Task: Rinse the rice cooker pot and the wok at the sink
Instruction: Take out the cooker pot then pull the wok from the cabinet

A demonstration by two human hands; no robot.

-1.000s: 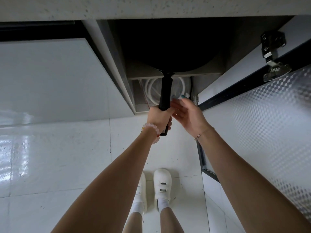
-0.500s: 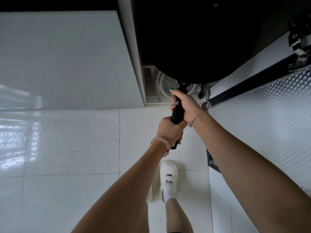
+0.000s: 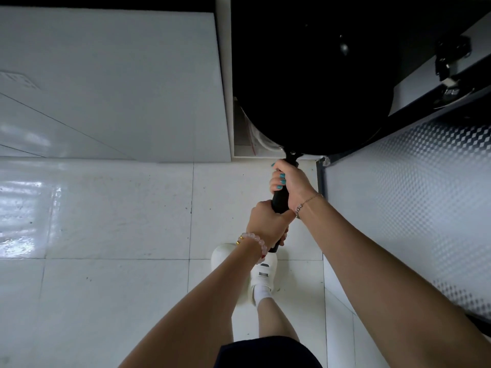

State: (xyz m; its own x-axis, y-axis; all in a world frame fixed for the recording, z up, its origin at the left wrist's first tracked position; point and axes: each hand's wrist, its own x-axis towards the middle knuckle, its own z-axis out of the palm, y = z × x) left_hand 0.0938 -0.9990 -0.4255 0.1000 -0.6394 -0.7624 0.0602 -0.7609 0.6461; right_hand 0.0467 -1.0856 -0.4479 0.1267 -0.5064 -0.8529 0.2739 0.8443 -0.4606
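- At your far left, a white cabinet door (image 3: 106, 83) stands closed. Its glossy face comes down to the pale tiled floor (image 3: 111, 208).
- Your left hand (image 3: 267, 223) grips the lower end of the handle (image 3: 281, 200). The fingers are curled tight round it and pressed together, and the black butt of the handle pokes out beneath the hand. A pink bead bracelet (image 3: 253, 241) sits on that wrist.
- Below that hand, a white shoe (image 3: 265, 272) is planted on the tiles (the wrist hides its toe end). Dark shorts (image 3: 265, 351) show at the bottom edge.
- Your right hand (image 3: 291, 181) holds the same handle higher up, close against the left one. The fingers are wrapped round and closed together, teal nails facing you. A thin chain bracelet (image 3: 307, 204) lies across the wrist.
- The wok (image 3: 313, 88), a large black round body, fills the dark cabinet opening at upper middle, with its handle pointing down toward you. You cannot tell from here whether it rests on a shelf or hangs from your grip.
- A white side panel (image 3: 224, 75) runs close along the wok's left edge. Something pale (image 3: 256, 136) shows in the gap between them, too dim to identify.
- On the right, the open cabinet door (image 3: 411, 195), its inner face embossed and silvery, crowds the wok's right edge and your right forearm. A metal hinge (image 3: 449, 65) sits at its upper end.
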